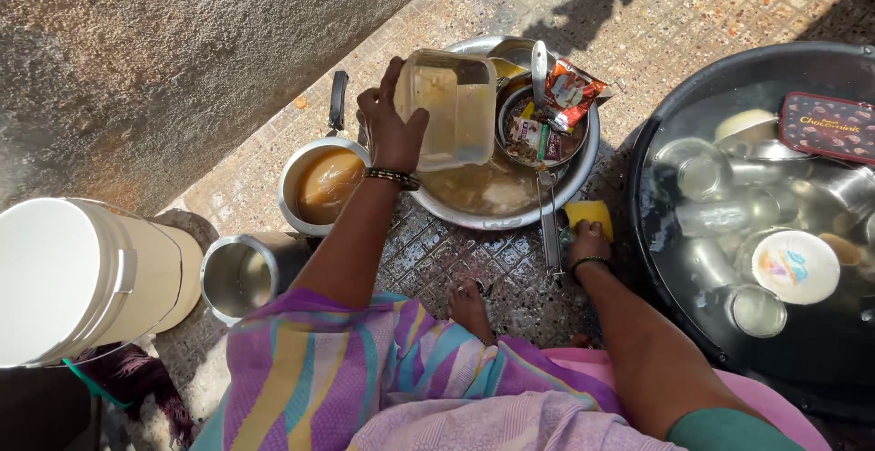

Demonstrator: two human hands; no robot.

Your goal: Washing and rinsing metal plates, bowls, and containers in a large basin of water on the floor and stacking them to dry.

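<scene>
Crouching on the speckled stone floor [437, 14], the person holds a clear, square plastic container [448, 109] tilted above a wide steel basin [437, 203] of murky water. The left hand [392, 128] grips it by one side wall, thumb against the face and fingers wrapped round the rim. Wet thin plastic like that looks light but slippery and a little flexible, so the rim or a corner seems the surest hold. The right hand [588, 241] rests low with its fingers curled down onto a yellow sponge [590, 214], just beside the basin's near edge and a long steel utensil [550, 228].

Room is tight. A steel saucepan [321, 182] with brownish liquid stands just left of the basin, a steel cup [239, 273] nearer the knees, and a white lidded bucket [77, 278] beyond. To the right, a big black tub [665, 105] of water holds soaking steel vessels. The open floor lies mainly ahead, past the basin.
</scene>
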